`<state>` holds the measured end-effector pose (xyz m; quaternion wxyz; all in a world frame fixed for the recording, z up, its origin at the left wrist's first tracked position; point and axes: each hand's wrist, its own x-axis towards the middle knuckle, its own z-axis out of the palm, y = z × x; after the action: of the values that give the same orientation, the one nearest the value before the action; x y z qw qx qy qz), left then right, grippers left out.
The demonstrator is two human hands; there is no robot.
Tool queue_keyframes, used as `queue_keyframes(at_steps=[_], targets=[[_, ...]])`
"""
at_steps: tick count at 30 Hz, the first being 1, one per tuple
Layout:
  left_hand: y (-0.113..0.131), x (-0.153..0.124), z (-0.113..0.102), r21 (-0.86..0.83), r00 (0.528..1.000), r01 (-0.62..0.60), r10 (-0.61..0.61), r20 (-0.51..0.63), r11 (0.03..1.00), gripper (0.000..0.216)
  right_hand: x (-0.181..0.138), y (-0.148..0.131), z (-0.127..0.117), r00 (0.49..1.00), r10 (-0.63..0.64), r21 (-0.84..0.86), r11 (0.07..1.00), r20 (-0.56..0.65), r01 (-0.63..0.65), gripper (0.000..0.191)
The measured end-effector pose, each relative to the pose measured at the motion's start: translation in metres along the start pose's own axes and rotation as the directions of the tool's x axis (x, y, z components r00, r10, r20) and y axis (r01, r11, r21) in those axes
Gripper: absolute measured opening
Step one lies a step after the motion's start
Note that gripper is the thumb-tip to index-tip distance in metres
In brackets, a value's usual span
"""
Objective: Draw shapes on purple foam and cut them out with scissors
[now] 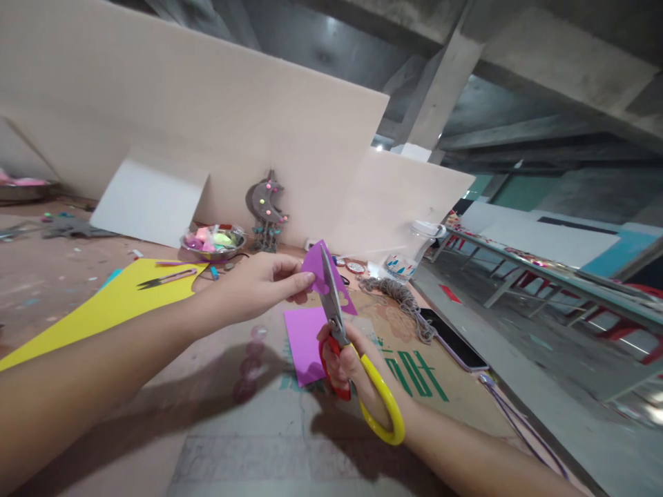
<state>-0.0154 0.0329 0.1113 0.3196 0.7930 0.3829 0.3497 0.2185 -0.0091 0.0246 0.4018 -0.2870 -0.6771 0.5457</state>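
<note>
My left hand point(282, 279) pinches the left edge of a small piece of purple paper point(313, 260) held up above the table. In my right hand point(357, 359) is a pair of scissors point(335, 322) with one red and one yellow handle loop. Their blades point up and lie against the purple paper, almost closed together; whether they are cutting into it I cannot tell. Beneath my hands, a second purple sheet point(302, 345) lies flat on a brown cardboard sheet point(414, 331) with green print, partly hidden by the right hand.
Yellow paper point(114, 304) with thread snips point(168, 277) on it lies at left. Behind stand a metal bowl point(213, 254) of coloured clay packs and a grey moon ornament point(268, 203). Grey cord point(401, 297), a phone point(456, 339) and a clear plastic bucket point(409, 255) are at right.
</note>
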Motion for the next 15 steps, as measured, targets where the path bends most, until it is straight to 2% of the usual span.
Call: queue_keyframes(at_steps=[7, 15], targets=[[-0.0019, 0.0019, 0.0016, -0.064, 0.998, -0.032, 0.035, 0.045, 0.997, 0.036, -0.0008, 0.0068, -0.0013, 0.998, -0.064, -0.042, 0.997, 0.018, 0.064, 0.056], [0.0006, 0.0012, 0.0044, -0.107, 0.996, -0.046, 0.054, 0.070, 0.993, 0.031, -0.0005, 0.0039, 0.0006, 0.998, -0.066, -0.051, 0.996, 0.010, 0.066, 0.053]])
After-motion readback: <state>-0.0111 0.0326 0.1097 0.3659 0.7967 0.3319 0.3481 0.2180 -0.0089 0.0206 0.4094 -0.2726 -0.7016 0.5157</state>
